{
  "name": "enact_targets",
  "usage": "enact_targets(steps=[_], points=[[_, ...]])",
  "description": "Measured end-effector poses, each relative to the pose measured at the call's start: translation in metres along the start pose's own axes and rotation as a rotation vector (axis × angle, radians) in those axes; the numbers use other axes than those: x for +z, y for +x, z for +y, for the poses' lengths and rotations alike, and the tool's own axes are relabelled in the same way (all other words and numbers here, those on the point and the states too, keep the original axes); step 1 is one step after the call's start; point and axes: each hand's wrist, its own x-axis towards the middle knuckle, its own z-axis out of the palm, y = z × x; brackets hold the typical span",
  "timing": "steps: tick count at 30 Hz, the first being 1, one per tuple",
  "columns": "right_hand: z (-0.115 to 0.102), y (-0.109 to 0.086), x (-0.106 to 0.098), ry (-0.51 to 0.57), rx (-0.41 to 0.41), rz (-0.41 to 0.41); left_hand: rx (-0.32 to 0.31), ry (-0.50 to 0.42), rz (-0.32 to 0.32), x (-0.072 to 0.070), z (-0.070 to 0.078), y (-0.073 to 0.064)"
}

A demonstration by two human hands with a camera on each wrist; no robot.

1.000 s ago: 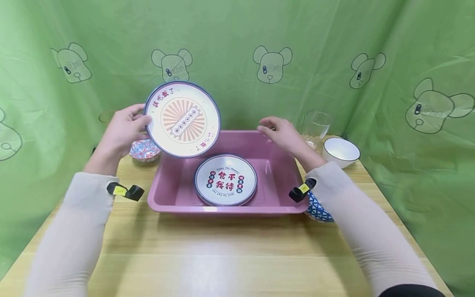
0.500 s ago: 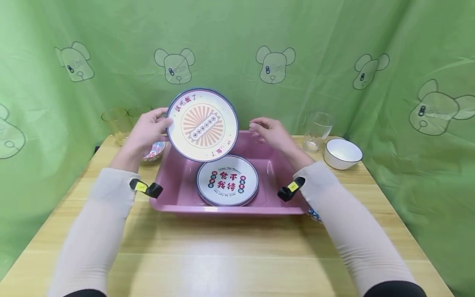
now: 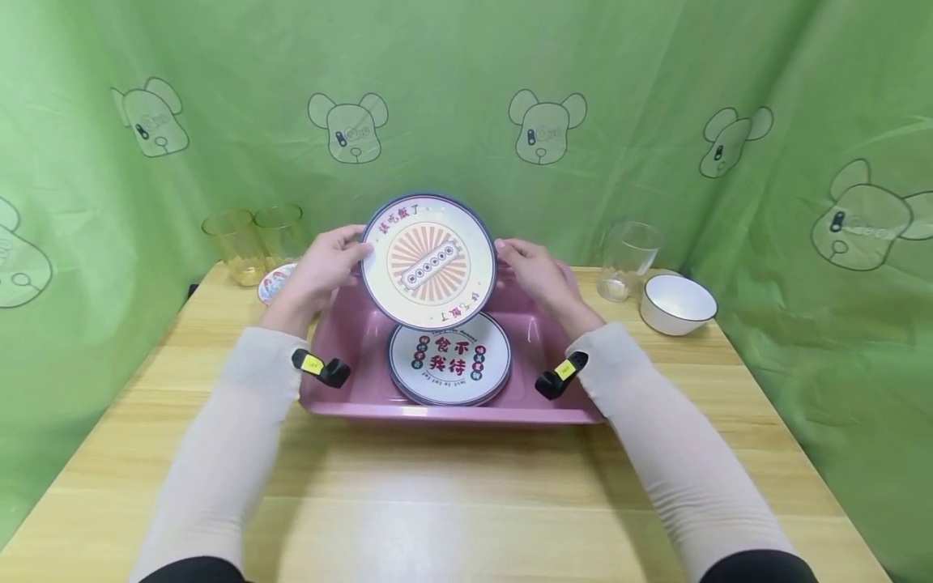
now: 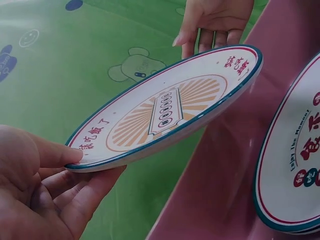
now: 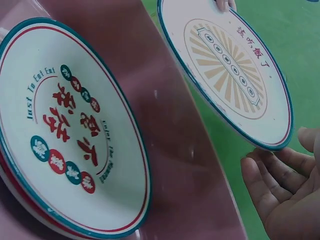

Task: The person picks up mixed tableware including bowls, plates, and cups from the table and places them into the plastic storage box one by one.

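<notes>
Round white plate with an orange sunburst and a dark rim (image 3: 430, 263) is, in the head view, between the two hands, tilted up above a pink rectangular plastic tub (image 3: 452, 414). The left hand (image 3: 325, 263) pinches its left edge; the right hand (image 3: 538, 274) is at its right edge. Lower, inside the tub, lies a stack of round white plates with red characters (image 3: 450, 382).

The left wrist view shows the left thumb on the face, fingers beneath.

In the right wrist view, the right fingers, loosely bent, meet or nearly meet the rim's underside, I cannot tell which; that thumb stands apart from it.
</notes>
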Motion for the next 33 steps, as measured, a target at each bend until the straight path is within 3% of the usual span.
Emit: enact_targets(steps=[9, 21, 27, 33], points=[[0.011, 0.004, -0.002, -0.059, 0.015, 0.051, -0.043, -0.015, -0.056, 0.013, -0.011, 0.013], [0.016, 0.009, 0.002, -0.149, 0.066, 0.093, -0.051, -0.022, -0.112, 0.025, -0.021, 0.022], [0.018, 0.010, 0.004, -0.248, 0.065, 0.083, -0.037, 0.134, -0.105, 0.030, -0.026, 0.027], [0.025, 0.012, 0.006, -0.438, 0.017, 0.029, -0.010, 0.269, -0.107, 0.036, -0.034, 0.028]])
